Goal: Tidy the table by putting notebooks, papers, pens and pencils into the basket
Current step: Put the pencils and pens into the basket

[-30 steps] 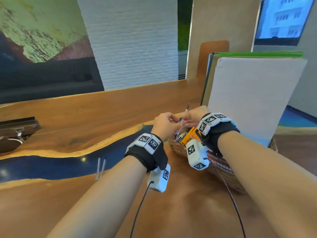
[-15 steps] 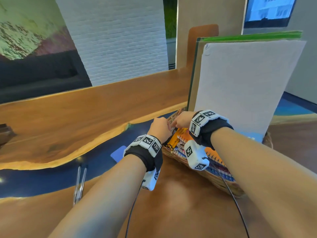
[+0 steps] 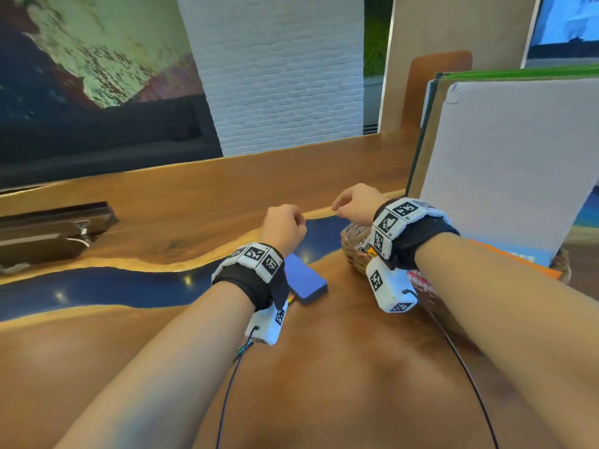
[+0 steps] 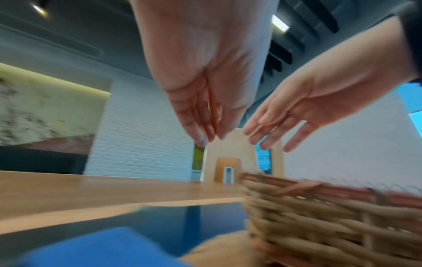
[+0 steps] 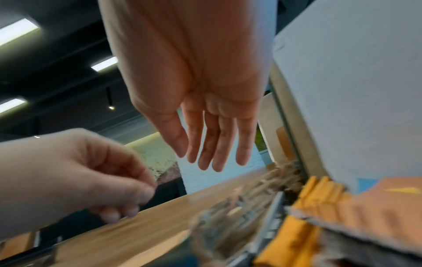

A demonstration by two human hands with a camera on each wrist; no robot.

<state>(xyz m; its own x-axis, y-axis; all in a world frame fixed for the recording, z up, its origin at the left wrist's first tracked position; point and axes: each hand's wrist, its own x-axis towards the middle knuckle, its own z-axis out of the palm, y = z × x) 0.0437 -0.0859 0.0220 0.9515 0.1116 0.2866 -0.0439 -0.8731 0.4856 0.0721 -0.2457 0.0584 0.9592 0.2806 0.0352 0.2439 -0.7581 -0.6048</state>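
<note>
My left hand (image 3: 287, 223) hovers over the table's blue strip, just left of the wicker basket (image 3: 351, 251); its fingers are loosely curled and hold nothing. My right hand (image 3: 348, 205) hangs above the basket's near left corner with its fingers (image 5: 219, 150) straight and empty. A tall white sheet (image 3: 509, 163) stands in the basket with a green-edged notebook (image 3: 518, 73) behind it, and orange notebooks (image 5: 319, 195) lie flat at its foot. No pen shows in either hand.
A blue block (image 3: 308, 280) lies on the wooden table (image 3: 324, 377) just left of the basket, under my left wrist. A dark tray (image 3: 48, 234) sits at the far left. A chair back (image 3: 437, 89) rises behind the table.
Both hands held a pen over the basket, then lowered into it. Now they have lifted out empty and the left hand has drawn back to the left of the basket.
</note>
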